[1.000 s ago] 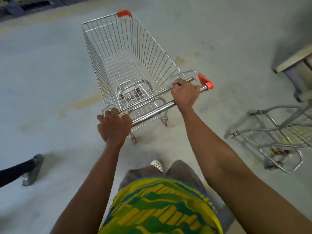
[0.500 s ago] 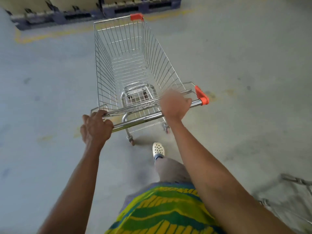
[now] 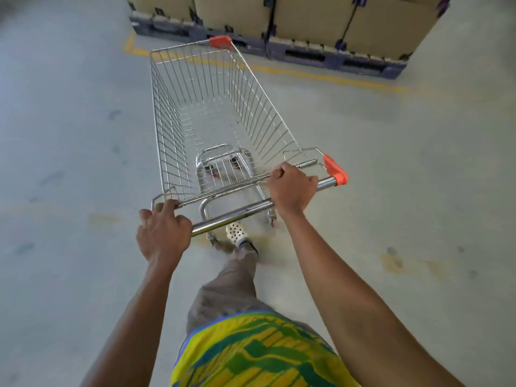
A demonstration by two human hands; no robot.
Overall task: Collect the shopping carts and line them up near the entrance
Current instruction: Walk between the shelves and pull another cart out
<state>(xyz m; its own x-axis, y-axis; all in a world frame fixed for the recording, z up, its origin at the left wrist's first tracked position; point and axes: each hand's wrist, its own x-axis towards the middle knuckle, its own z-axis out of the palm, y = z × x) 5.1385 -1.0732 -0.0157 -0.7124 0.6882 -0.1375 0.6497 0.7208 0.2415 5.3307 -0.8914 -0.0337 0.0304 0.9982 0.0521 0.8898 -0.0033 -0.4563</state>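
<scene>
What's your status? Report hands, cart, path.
Both gripping the cart handle: left hand, right hand. Empty cart points at boxes on pallets. These block straight ahead, beyond the yellow floor line.

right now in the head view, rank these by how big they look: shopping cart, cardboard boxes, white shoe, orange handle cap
1. shopping cart, though it is nearer the camera
2. cardboard boxes, farther off and cropped by the frame
3. white shoe and orange handle cap look alike; not ranked
</scene>
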